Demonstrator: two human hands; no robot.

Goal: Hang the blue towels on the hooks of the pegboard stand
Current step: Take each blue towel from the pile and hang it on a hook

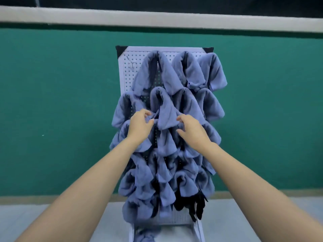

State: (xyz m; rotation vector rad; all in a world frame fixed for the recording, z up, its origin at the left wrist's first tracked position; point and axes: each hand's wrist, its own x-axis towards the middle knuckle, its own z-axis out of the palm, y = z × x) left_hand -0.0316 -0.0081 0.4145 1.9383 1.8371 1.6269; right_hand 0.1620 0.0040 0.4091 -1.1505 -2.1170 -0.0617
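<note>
A white pegboard stand (128, 67) rises in front of me, nearly covered by several blue towels hung in rows. Both hands reach to a middle-row blue towel (166, 114) that hangs from a hook. My left hand (139, 125) pinches the towel's left fold between thumb and fingers. My right hand (191, 130) has its fingers curled into the cloth at the towel's right lower edge. The hook itself is hidden under the fabric. One bare hook (132, 62) shows at the board's upper left.
A bunch of black cloth (192, 204) hangs at the stand's lower right. Another blue towel (146, 235) lies at the stand's base. A green wall (61, 102) stands behind, with a pale floor (52, 220) below.
</note>
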